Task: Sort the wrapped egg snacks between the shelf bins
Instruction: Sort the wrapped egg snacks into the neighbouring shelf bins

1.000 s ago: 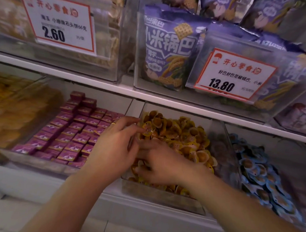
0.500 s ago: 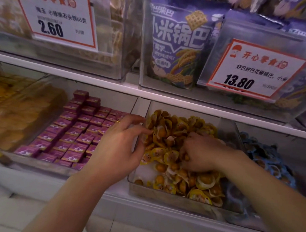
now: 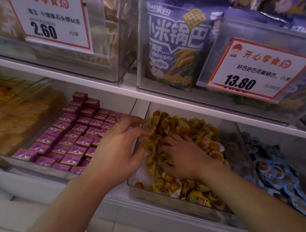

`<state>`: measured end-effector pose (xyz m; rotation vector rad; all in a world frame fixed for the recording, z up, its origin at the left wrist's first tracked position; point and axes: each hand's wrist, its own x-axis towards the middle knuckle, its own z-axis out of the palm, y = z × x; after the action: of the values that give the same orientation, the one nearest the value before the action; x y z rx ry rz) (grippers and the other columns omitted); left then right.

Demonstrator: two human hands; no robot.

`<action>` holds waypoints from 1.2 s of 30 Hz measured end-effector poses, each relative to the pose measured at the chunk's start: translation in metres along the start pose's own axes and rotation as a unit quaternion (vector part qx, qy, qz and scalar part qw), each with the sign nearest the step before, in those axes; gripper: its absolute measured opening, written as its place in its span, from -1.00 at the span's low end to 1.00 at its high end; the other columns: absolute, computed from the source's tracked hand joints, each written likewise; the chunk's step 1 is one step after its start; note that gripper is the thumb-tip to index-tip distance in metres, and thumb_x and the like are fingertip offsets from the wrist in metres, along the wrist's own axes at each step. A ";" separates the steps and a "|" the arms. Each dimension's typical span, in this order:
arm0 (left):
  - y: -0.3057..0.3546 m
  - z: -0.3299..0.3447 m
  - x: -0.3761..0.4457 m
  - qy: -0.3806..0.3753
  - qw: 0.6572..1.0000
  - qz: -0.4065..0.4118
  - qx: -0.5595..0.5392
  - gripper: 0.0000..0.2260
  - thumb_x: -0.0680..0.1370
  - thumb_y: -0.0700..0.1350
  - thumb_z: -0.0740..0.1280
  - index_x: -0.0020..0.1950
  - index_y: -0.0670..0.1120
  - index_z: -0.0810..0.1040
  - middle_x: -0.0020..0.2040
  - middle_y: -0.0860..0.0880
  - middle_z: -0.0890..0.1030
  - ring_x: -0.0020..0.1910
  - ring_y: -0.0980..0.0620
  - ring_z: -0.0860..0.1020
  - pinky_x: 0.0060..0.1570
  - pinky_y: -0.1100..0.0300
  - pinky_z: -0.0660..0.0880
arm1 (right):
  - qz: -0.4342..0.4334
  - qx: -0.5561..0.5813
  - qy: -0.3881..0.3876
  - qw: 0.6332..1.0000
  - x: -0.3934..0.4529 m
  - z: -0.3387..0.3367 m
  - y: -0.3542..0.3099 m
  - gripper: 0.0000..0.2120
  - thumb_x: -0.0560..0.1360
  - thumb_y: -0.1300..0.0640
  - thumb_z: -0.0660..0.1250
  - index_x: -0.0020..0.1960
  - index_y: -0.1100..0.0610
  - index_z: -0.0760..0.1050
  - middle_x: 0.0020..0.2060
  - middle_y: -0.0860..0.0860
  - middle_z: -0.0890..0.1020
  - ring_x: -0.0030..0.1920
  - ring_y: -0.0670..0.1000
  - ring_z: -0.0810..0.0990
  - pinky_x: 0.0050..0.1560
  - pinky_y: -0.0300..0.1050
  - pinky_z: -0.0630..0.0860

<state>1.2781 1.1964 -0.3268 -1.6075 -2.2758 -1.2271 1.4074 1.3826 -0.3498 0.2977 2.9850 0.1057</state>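
Yellow-wrapped egg snacks (image 3: 185, 128) are heaped in a clear bin (image 3: 164, 198) on the lower shelf. My right hand (image 3: 183, 158) lies palm down on the heap, fingers spread and pointing left among the packets. My left hand (image 3: 118, 149) reaches over the bin's left wall; its stretched fingers touch the packets at the heap's upper left, and the thumb sits by a yellow packet lower down. To the right, a neighbouring bin holds blue-wrapped egg snacks (image 3: 273, 171).
Small purple boxes (image 3: 73, 136) fill the bin to the left, with yellow bags (image 3: 15, 119) beyond it. Above the white shelf board (image 3: 100, 86) stand clear bins with purple snack bags (image 3: 177, 46) and two price cards (image 3: 47, 16).
My right hand has uncurled from a fist and slid left over the heap toward my left hand. The left hand has stayed at the bin's left wall.
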 end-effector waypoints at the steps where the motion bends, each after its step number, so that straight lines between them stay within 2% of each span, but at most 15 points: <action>1: 0.000 0.000 0.000 0.000 1.000 -0.001 0.001 -0.73 0.44 -0.09 0.28 0.06 0.03 0.67 0.23 0.08 0.52 0.16 0.03 0.57 0.04 -0.01 0.57 | 0.009 -0.004 0.002 1.000 -0.006 -0.002 0.003 -0.56 0.48 -0.23 0.18 0.25 -0.07 0.52 0.29 -0.07 0.42 0.39 0.03 0.29 0.39 0.09 0.22; 5: 0.001 -0.002 -0.001 -0.003 1.000 -0.001 0.005 -0.72 0.43 -0.07 0.26 0.06 0.02 0.67 0.23 0.05 0.53 0.17 0.01 0.56 0.06 -0.02 0.56 | 0.042 -0.035 -0.036 0.998 -0.013 -0.009 0.001 -0.56 0.42 -0.25 0.17 0.12 -0.03 0.59 0.19 -0.06 0.49 0.38 0.06 0.28 0.34 0.17 0.24; 8: 0.003 -0.001 0.000 -0.007 1.000 -0.002 0.004 -0.72 0.43 -0.09 0.27 0.07 0.02 0.67 0.24 0.04 0.53 0.17 0.00 0.56 0.07 -0.03 0.56 | 0.062 -0.034 -0.044 0.997 -0.009 -0.013 -0.004 -0.62 0.48 -0.25 0.18 -0.02 0.01 0.59 0.10 -0.04 0.54 0.37 0.06 0.27 0.33 0.20 0.21; 10: 0.003 0.000 0.000 -0.008 1.000 -0.006 0.005 -0.72 0.42 -0.11 0.27 0.07 0.02 0.67 0.24 0.04 0.53 0.18 0.00 0.56 0.07 -0.04 0.56 | 0.071 -0.039 -0.046 0.996 -0.002 -0.010 -0.010 -0.54 0.52 -0.30 0.15 0.13 0.02 0.57 0.20 0.00 0.53 0.40 0.09 0.24 0.38 0.25 0.14; 12: 0.003 0.000 0.000 -0.010 1.000 -0.011 0.005 -0.71 0.43 -0.11 0.27 0.08 0.02 0.67 0.25 0.05 0.52 0.19 0.00 0.55 0.08 -0.04 0.55 | 0.089 -0.045 -0.058 0.993 0.009 -0.003 -0.019 -0.42 0.51 -0.35 0.17 0.33 0.02 0.46 0.36 0.09 0.44 0.47 0.15 0.16 0.44 0.31 0.06; 15: 0.005 -0.002 -0.001 -0.018 1.000 -0.013 0.006 -0.71 0.43 -0.11 0.28 0.09 0.02 0.67 0.25 0.05 0.52 0.19 0.01 0.55 0.09 -0.03 0.55 | 0.124 -0.044 -0.056 0.990 0.023 0.006 -0.025 -0.40 0.49 -0.37 0.20 0.33 0.01 0.50 0.47 0.15 0.30 0.51 0.22 0.07 0.48 0.32 -0.02; 20: 0.009 -0.005 -0.002 -0.020 0.998 0.003 0.067 -0.74 0.44 -0.14 0.31 0.08 0.00 0.66 0.23 0.00 0.55 0.13 -0.07 0.56 0.13 0.00 0.49 | 0.161 -0.012 0.007 0.987 0.022 0.006 -0.016 -0.52 0.45 -0.27 0.29 0.20 0.02 0.58 0.32 0.11 0.43 0.38 0.18 0.26 0.39 0.16 0.19; 23: 0.017 -0.003 -0.001 0.002 0.993 0.056 0.106 -0.80 0.47 -0.11 0.33 0.05 -0.01 0.66 0.21 -0.02 0.55 0.20 -0.09 0.52 0.25 -0.12 0.40 | 0.145 0.100 0.099 0.979 0.014 0.004 -0.005 -0.72 0.45 -0.15 0.32 -0.07 0.03 0.65 0.00 0.01 0.47 0.18 0.11 0.42 0.13 -0.02 0.37; 24: 0.021 -0.001 -0.001 0.006 0.991 0.075 0.107 -0.82 0.49 -0.10 0.32 0.05 0.00 0.65 0.20 -0.02 0.55 0.22 -0.07 0.51 0.30 -0.14 0.37 | 0.146 0.130 0.125 0.973 0.009 0.003 0.001 -0.77 0.45 -0.11 0.34 -0.16 0.04 0.65 -0.06 -0.02 0.45 0.12 0.08 0.43 0.04 -0.07 0.37; 26: 0.025 0.003 -0.001 -0.001 0.990 0.091 0.110 -0.82 0.51 -0.08 0.30 0.05 0.01 0.65 0.17 0.01 0.56 0.26 -0.03 0.50 0.38 -0.15 0.30 | 0.145 0.128 0.129 0.973 0.001 0.001 0.010 -0.80 0.45 -0.09 0.36 -0.18 0.01 0.65 -0.07 -0.06 0.43 0.11 0.03 0.42 0.03 -0.12 0.32; 30: 0.025 0.006 0.001 -0.034 0.990 0.064 0.124 -0.81 0.50 -0.08 0.32 0.07 0.02 0.67 0.16 0.02 0.58 0.27 -0.03 0.51 0.41 -0.15 0.28 | 0.115 0.068 0.065 0.989 0.000 -0.006 0.006 -0.82 0.45 -0.07 0.36 -0.13 0.03 0.63 0.06 -0.01 0.46 0.23 0.06 0.36 0.25 -0.01 0.31; 32: 0.025 0.006 0.000 -0.044 0.989 0.061 0.129 -0.80 0.52 -0.04 0.29 0.07 0.03 0.66 0.15 0.02 0.58 0.26 -0.03 0.51 0.39 -0.16 0.30 | 0.103 0.137 0.102 0.980 -0.003 -0.015 -0.001 -0.85 0.45 -0.02 0.41 -0.15 0.06 0.64 0.07 -0.03 0.48 0.21 0.04 0.39 0.23 -0.04 0.37; 34: 0.026 0.005 0.000 -0.054 0.988 0.060 0.134 -0.75 0.55 0.08 0.26 0.13 0.05 0.62 0.16 0.05 0.57 0.29 -0.03 0.49 0.39 -0.17 0.29 | 0.103 0.246 0.184 0.946 -0.015 -0.024 -0.002 -0.91 0.43 0.05 0.48 -0.18 0.07 0.65 0.07 -0.05 0.52 0.19 -0.02 0.44 0.20 -0.09 0.39; 36: 0.027 0.006 0.001 -0.076 0.982 0.063 0.161 -0.63 0.53 0.24 0.23 0.22 0.08 0.56 0.19 0.09 0.57 0.35 -0.03 0.46 0.41 -0.22 0.26 | 0.090 0.336 0.240 0.906 -0.034 -0.035 -0.005 -0.94 0.42 0.10 0.48 -0.22 0.04 0.63 0.09 -0.09 0.55 0.21 -0.11 0.47 0.21 -0.23 0.38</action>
<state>1.3020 1.2043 -0.3148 -1.7350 -2.2700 -0.6848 1.4345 1.3693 -0.3108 0.7079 3.3530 -0.9913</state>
